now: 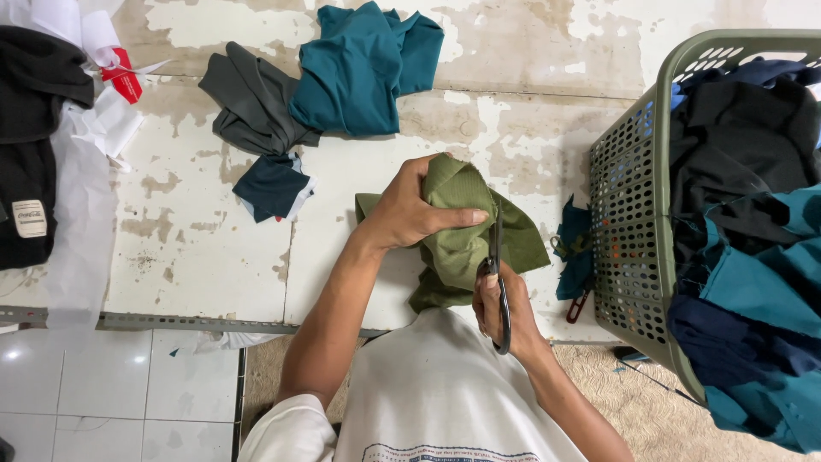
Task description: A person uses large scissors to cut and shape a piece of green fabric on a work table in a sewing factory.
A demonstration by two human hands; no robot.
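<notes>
Fingers of my left hand (410, 210) clamp around the bunched olive-green cloth (457, 235), and my right hand (500, 304) closes its fingers through the handles of dark scissors (498, 282), blades touching the cloth just right of my left fingertips. Far right of both hands I see a green laundry basket (637, 214) heaped with dark garments. Beyond my left fingers lie a teal garment (363, 68) and a grey one (252, 103).

One head-worn camera looks steeply down from close above the fingers (462, 216), facing the worn bench (214, 248) beyond them and the floor (111, 385) nearer.
</notes>
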